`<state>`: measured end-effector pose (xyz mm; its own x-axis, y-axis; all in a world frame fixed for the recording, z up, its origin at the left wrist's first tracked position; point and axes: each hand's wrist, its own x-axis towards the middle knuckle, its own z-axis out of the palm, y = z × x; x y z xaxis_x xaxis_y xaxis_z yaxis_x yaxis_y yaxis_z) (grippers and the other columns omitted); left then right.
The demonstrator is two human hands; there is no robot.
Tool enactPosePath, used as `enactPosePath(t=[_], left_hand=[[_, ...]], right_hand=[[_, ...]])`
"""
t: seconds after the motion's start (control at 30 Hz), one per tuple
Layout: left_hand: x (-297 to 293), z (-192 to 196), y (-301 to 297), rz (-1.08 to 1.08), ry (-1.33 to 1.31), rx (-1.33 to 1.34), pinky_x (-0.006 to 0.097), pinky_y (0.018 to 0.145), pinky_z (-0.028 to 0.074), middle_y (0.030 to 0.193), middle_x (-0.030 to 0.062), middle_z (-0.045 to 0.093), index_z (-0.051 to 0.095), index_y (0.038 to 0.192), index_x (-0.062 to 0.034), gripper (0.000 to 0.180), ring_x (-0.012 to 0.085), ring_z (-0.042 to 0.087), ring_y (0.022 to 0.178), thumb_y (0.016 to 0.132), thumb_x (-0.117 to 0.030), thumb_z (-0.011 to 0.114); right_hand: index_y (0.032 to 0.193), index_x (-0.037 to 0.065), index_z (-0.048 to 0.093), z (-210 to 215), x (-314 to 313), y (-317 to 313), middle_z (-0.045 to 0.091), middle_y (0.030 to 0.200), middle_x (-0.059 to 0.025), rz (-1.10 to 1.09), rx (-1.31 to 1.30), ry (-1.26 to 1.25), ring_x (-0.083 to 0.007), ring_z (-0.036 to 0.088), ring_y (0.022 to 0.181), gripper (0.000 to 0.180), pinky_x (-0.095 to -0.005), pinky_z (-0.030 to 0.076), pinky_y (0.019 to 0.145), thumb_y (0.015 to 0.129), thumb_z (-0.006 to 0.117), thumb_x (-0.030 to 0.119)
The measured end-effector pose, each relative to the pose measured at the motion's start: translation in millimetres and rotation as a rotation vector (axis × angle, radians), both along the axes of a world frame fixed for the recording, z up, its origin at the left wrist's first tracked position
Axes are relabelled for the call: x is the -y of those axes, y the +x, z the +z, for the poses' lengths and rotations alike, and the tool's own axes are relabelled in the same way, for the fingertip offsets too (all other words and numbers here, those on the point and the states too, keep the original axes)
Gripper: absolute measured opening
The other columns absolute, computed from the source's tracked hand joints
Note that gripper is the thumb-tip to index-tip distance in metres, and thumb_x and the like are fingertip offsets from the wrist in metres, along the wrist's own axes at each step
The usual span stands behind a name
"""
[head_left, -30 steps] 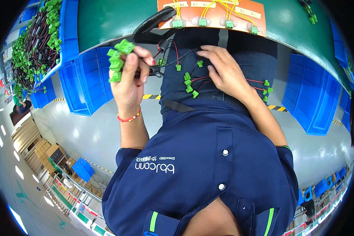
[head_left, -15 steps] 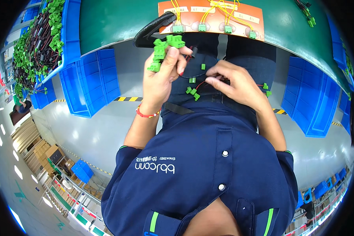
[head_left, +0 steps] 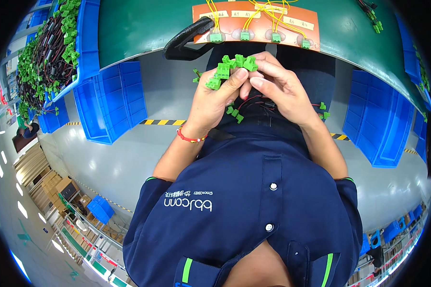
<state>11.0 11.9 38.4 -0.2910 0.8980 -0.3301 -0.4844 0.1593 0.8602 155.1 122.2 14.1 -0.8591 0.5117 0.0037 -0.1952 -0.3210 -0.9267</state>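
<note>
My left hand (head_left: 210,100) is closed round several green terminal connectors (head_left: 223,71), which fan out above its thumb and fingers. Against its fingertips, my right hand (head_left: 287,93) pinches at a green connector (head_left: 250,63) at the right end of the bunch. The fingers hide most of the wires there. More green connectors (head_left: 234,113) with thin red and black wires lie on my lap below the hands. Another pair of green connectors (head_left: 323,115) sticks out beyond my right wrist.
Ahead is a green worktable (head_left: 148,24) with an orange board (head_left: 268,16) carrying yellow wires and green sockets. A black curved bar (head_left: 184,40) juts from its edge. Blue bins (head_left: 107,103) stand left, another blue bin (head_left: 376,119) right. Wired connectors fill a blue tray (head_left: 86,43).
My left hand has moved slightly right with its bunch of connectors. My right hand has risen from the wires on my lap to meet it, now pinching at a connector.
</note>
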Motion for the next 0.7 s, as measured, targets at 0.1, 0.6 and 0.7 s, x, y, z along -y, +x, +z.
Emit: enactPosePath(t=[0.1, 0.6, 0.7], left_hand=[[4.0, 2.9, -9.5, -0.075, 0.007, 0.092, 0.02, 0.049, 0.024, 0.066, -0.003, 0.053, 0.07, 0.099, -0.0007, 0.027, 0.0014, 0.036, 0.055, 0.102, -0.025, 0.057], [8.4, 7.3, -13.8, -0.008, 0.016, 0.182, 0.022, 0.052, 0.028, 0.072, -0.0035, 0.046, 0.059, 0.11, -0.0017, 0.02, 0.0053, 0.037, 0.061, 0.1, -0.019, 0.062], [15.1, 2.1, -19.9, -0.098, 0.063, 0.271, 0.022, 0.051, 0.027, 0.072, -0.0035, 0.046, 0.059, 0.108, -0.0018, 0.019, 0.0051, 0.037, 0.06, 0.101, -0.019, 0.06]], right_hand=[[0.133, -0.003, 0.057, -0.9, -5.8, -3.3, 0.054, 0.108, -0.0055, 0.09, -0.033, -0.179, -0.0137, 0.055, 0.099, 0.037, -0.0284, 0.045, 0.086, 0.098, 0.055, 0.008], [0.121, 0.003, 0.066, -3.2, -0.6, -16.9, 0.06, 0.114, -0.0017, 0.088, -0.126, -0.277, -0.0126, 0.059, 0.107, 0.03, -0.0272, 0.046, 0.095, 0.096, 0.066, 0.019], [0.122, 0.004, 0.065, -4.7, -5.2, -19.9, 0.062, 0.111, -0.0006, 0.175, -0.127, -0.205, -0.0095, 0.059, 0.102, 0.032, -0.023, 0.047, 0.085, 0.096, 0.067, 0.023]])
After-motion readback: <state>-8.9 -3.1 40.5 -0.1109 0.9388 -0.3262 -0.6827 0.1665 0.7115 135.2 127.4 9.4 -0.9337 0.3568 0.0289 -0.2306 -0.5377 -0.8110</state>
